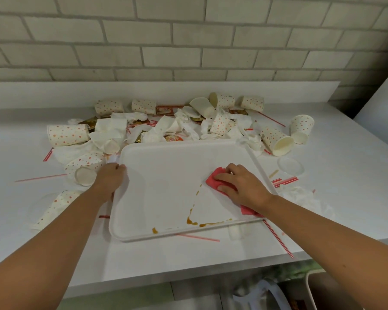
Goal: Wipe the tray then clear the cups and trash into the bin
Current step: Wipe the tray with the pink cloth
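Observation:
A white tray (166,175) lies on the white counter, with brown sauce smears (192,221) along its near edge. My right hand (244,186) presses a red cloth (220,179) flat on the tray's right side, fingers spread over it. My left hand (111,179) grips the tray's left rim. Several dotted paper cups (67,134) lie tipped over behind and left of the tray, mixed with crumpled napkins (166,128) and sauce packets.
Red-striped straws (278,239) lie scattered around the tray. A clear plastic lid (290,166) and a crumpled napkin (300,196) sit to the right. A bin rim (309,291) shows below the counter edge at bottom right. A brick wall stands behind.

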`<control>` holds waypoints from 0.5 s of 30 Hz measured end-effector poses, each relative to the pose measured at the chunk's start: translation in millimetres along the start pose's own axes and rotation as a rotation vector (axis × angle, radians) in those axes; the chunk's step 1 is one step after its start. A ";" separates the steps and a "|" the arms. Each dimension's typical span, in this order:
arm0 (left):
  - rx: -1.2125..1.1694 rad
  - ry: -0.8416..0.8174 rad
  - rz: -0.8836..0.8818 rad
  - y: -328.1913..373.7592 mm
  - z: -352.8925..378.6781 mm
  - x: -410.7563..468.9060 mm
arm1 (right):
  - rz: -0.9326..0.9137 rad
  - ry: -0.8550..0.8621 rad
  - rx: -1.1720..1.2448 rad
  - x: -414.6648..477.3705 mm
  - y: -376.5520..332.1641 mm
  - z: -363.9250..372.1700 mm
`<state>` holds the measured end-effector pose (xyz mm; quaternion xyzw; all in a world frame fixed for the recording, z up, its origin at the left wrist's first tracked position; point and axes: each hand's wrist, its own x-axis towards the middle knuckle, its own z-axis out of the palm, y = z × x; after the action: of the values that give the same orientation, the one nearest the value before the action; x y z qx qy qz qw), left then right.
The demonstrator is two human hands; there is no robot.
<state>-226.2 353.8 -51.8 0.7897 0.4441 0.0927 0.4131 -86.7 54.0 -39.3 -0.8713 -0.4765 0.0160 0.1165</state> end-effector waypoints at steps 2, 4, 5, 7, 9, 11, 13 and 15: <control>-0.088 -0.025 -0.021 -3.2 1.3 -0.6 | 0.002 0.001 0.002 0.9 -0.3 0.5; -0.129 -0.029 0.006 -4.8 4.7 -3.4 | 0.012 -0.008 -0.007 0.1 -0.3 0.6; -0.167 -0.021 0.036 -6.4 6.4 -4.0 | 0.014 -0.006 -0.005 -0.2 -0.3 0.9; -0.272 0.010 0.091 -9.3 7.5 -7.5 | 0.012 0.005 0.006 0.4 -1.7 1.3; -0.322 0.032 0.133 -10.6 7.2 -11.6 | 0.012 0.010 0.006 3.7 -4.2 0.5; -0.344 0.042 0.166 -10.9 7.6 -13.8 | -0.004 0.000 -0.008 9.4 -9.3 0.3; -0.353 0.050 0.196 -9.7 7.7 -15.8 | -0.057 -0.004 -0.007 17.3 -18.3 2.0; -0.350 0.069 0.209 -11.4 8.9 -14.0 | -0.124 -0.034 -0.009 26.1 -32.3 3.6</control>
<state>-237.0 340.8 -62.8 0.7440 0.3509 0.2376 0.5166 -99.7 93.2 -33.5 -0.8402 -0.5316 0.0214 0.1051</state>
